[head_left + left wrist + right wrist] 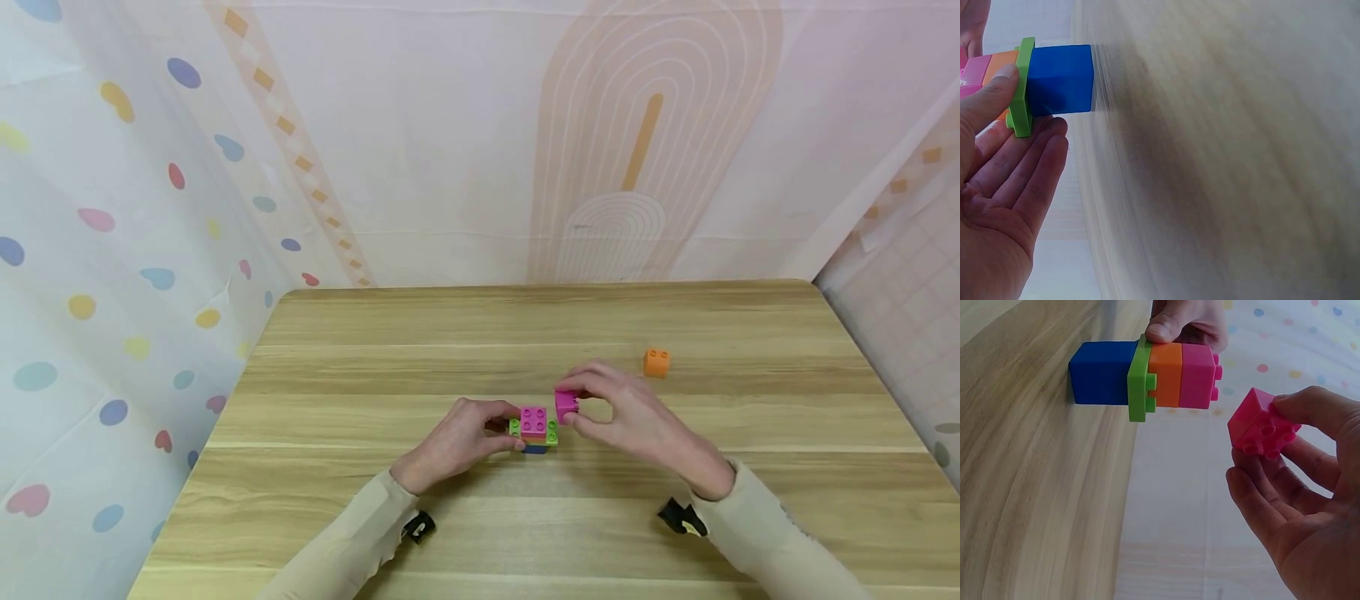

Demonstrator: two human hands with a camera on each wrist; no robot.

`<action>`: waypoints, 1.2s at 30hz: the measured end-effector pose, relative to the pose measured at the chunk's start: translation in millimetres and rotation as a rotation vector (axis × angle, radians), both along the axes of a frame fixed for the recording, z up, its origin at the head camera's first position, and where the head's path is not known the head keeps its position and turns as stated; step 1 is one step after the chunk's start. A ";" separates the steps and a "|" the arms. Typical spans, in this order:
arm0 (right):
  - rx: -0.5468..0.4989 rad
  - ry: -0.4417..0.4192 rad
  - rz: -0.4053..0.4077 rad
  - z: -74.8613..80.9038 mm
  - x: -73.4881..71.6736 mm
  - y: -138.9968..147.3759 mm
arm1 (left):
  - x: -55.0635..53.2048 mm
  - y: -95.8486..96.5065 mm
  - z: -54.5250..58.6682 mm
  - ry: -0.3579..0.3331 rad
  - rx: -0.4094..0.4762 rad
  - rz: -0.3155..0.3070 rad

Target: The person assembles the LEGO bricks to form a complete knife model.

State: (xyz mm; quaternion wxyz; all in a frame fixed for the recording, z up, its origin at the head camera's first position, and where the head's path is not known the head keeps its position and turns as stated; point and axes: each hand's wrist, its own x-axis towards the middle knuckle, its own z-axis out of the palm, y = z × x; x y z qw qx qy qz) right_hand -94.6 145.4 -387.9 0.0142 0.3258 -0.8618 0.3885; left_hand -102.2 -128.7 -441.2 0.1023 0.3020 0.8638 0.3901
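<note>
A stack of toy building blocks stands upright on the table, with a blue block [1100, 373] at the bottom. Above it come a flat green plate [1137, 384], an orange block [1165, 375] and a pink block [533, 422] on top. My left hand [465, 437] grips the stack from the left, its thumb at the orange and green layers. Just right of the stack, my right hand [626, 410] pinches a second pink block [1260, 425] between thumb and fingers. That block is tilted, its studs turned toward the right palm, and it is apart from the stack.
Behind my right hand a loose orange block [657, 363] sits on the wooden table [420, 342]. Patterned curtains [450, 150] hang along the table's back and left edges. Black wrist-worn devices [682, 517] show at both sleeves.
</note>
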 end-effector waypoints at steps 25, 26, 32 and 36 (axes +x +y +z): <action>0.003 0.064 0.063 -3.8 -0.1 -22.9 | -2.1 -1.1 -1.6 0.041 0.028 -0.026; 0.007 0.067 0.065 -3.5 -0.1 -23.7 | -2.1 -1.1 -1.6 0.040 0.028 -0.025; 0.012 0.054 0.080 -3.9 -0.9 -27.6 | -2.0 -0.9 -2.1 0.052 0.032 -0.029; 0.023 0.067 0.084 -5.1 -1.5 -30.2 | -2.0 -0.8 -1.7 0.038 0.033 -0.024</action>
